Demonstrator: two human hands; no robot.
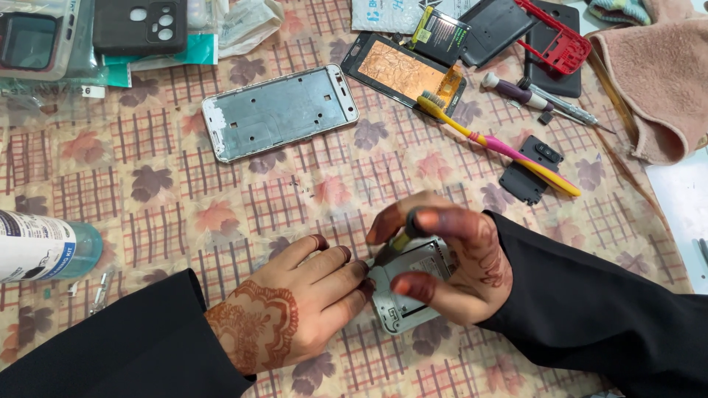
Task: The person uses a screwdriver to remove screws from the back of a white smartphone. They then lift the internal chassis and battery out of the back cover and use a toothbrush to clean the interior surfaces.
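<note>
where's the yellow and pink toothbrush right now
In the head view the yellow and pink toothbrush lies upper right on the patterned tablecloth, bristle end at the corner of the copper-backed phone screen, its handle end over a small black plastic part.

Phone part [413, 284] mostly hidden under right hand [453, 258]; the thin tool's [394, 247] tip and handle are covered by fingers [417, 286] (kind unclear). Bottle [44, 247] cut off at 9 o'clock, pink towel [656, 81] at 2 o'clock, phone cases [88, 29] at 11 o'clock. Small screws by the bottle are too tiny to make out.
</note>
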